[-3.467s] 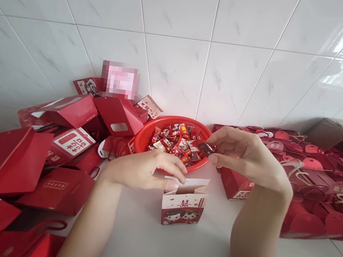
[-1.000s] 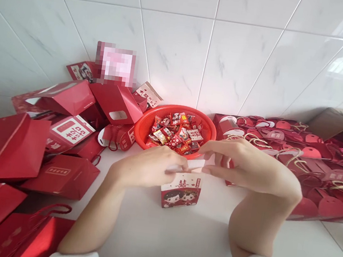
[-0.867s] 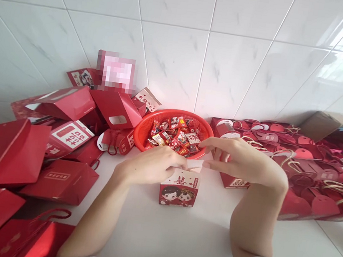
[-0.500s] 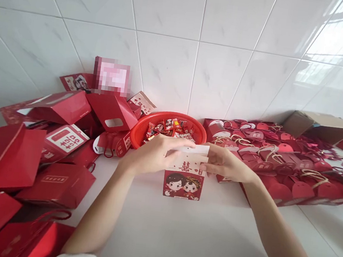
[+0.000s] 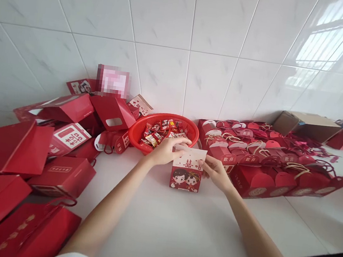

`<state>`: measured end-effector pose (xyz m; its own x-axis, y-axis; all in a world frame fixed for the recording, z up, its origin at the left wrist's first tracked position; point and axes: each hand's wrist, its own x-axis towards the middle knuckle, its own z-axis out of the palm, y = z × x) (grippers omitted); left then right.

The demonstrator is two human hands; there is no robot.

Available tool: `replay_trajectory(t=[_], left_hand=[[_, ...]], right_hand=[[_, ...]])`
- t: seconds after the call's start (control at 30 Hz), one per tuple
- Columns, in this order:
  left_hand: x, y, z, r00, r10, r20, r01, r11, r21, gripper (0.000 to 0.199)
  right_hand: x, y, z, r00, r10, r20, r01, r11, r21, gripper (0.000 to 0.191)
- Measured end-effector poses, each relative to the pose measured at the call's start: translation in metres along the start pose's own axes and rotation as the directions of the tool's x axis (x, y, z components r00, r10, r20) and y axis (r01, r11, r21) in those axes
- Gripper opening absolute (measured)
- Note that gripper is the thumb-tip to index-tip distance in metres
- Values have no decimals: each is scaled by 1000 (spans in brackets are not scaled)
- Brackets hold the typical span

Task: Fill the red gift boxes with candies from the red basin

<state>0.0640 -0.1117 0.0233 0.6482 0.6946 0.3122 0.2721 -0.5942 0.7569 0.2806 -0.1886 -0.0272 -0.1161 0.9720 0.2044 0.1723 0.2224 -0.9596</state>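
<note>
On the surface [image 5: 152,227], the red basket [image 5: 133,131] sits at 11 o'clock from the upright box [image 5: 185,179], itself at my 12. Nearly closed, my left grip [image 5: 168,150] pinches its top at 11, my right grip [image 5: 215,172] at 2.

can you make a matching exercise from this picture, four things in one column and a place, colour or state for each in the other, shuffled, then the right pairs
1. basket
2. cartoon box
3. carton
4. right hand

A. brown
B. touching the cartoon box's right side
C. red, with wrapped candies inside
D. upright, nearer the camera than the basket

Pairs: 1-C, 2-D, 3-A, 4-B
</note>
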Motion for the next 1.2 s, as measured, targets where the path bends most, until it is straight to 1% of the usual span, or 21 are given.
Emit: replay_trajectory(t=[0.07, 0.13, 0.3, 0.4, 0.47, 0.57, 0.67, 0.8, 0.93, 1.0, 1.1, 1.2], left_hand=[[-4, -4, 4, 999, -41, -35, 37, 994, -101, 47], [-10, -6, 8, 995, -69, -66, 58, 986, -154, 50], [-26, -8, 19, 988, -80, -132, 57, 984, -166, 49], [-34, -12, 29, 980, -120, -158, 80, 968, -237, 51], [-39, -14, 37, 970, -132, -203, 75, 961, -265, 50], [-47, -13, 46, 952, -97, -289, 32, 974, -225, 41], [-53, -10, 51, 939, -62, -339, 12, 989, -148, 34], [-59, -8, 53, 931, -51, -360, 13, 994, -107, 32], [-62, -12, 53, 930, -32, -365, -3, 995, -96, 26], [-63, -16, 55, 924, -60, -379, 15, 992, -122, 25], [-64, -19, 59, 908, -136, -397, 41, 970, -238, 29], [-62, -21, 63, 877, -193, -440, 43, 944, -328, 26]], right_hand=[[-3, 3, 2, 1000, -29, 5, 29, 1000, 1, 51], [-6, 4, 3, 998, -55, 6, 55, 998, 8, 49], [-11, 3, 6, 998, -57, -10, 57, 998, 31, 52], [-13, 2, 9, 998, -62, -24, 63, 998, 24, 57], [-14, 1, 11, 997, -71, -41, 71, 997, 14, 60], [-16, 1, 12, 994, -92, -66, 93, 996, 1, 59], [-17, 3, 13, 993, -93, -77, 93, 996, 0, 56], [-16, 8, 15, 996, -66, -58, 67, 997, 27, 52], [-16, 10, 15, 997, -80, -24, 81, 996, 48, 50], [-17, 8, 14, 997, -81, 7, 81, 994, 70, 48], [-18, 6, 14, 996, -74, 42, 69, 991, 114, 46], [-18, 9, 18, 997, -75, 10, 73, 991, 111, 48]])
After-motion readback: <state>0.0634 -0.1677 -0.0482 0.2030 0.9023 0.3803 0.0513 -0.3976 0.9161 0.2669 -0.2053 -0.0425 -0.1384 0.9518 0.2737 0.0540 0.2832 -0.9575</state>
